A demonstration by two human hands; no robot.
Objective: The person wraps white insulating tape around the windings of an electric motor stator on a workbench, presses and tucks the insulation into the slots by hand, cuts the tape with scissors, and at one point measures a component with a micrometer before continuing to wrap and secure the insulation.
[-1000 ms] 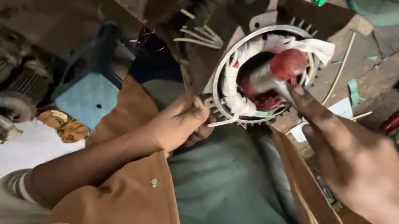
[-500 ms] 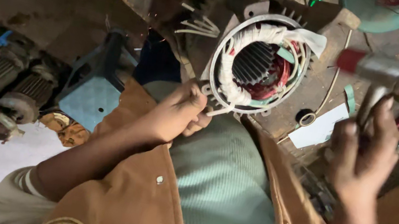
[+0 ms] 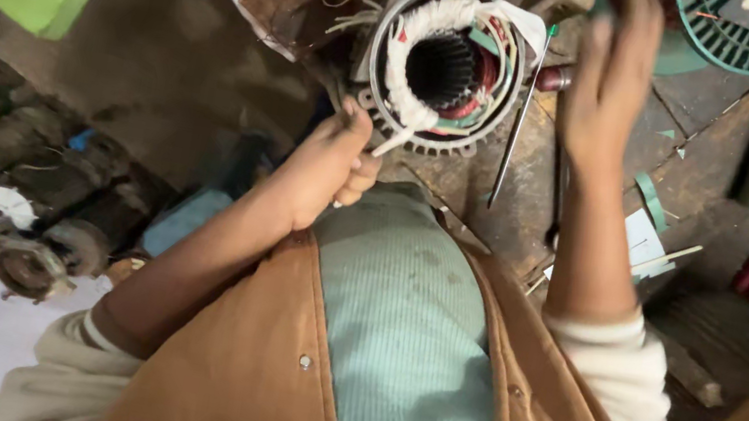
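Gripping the motor stator (image 3: pixel 444 68) at its rim, the left hand (image 3: pixel 326 167) stays closed; the right hand (image 3: pixel 610 72) has lifted away, blurred, its grip unclear, hammer gone from view.

Brown sleeveless vest (image 3: pixel 266 375) with a metal snap button (image 3: pixel 303 362), pale green ribbed sweater (image 3: pixel 402 347) beneath, cream cuffs pushed back from left hand (image 3: pixel 326 167) and right hand (image 3: pixel 610 77)

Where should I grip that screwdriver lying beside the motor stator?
Take the screwdriver by its thin bare shaft near the middle, coming from above. It lies flat on the wooden bench, just right of the stator; its top end sits under the right hand.
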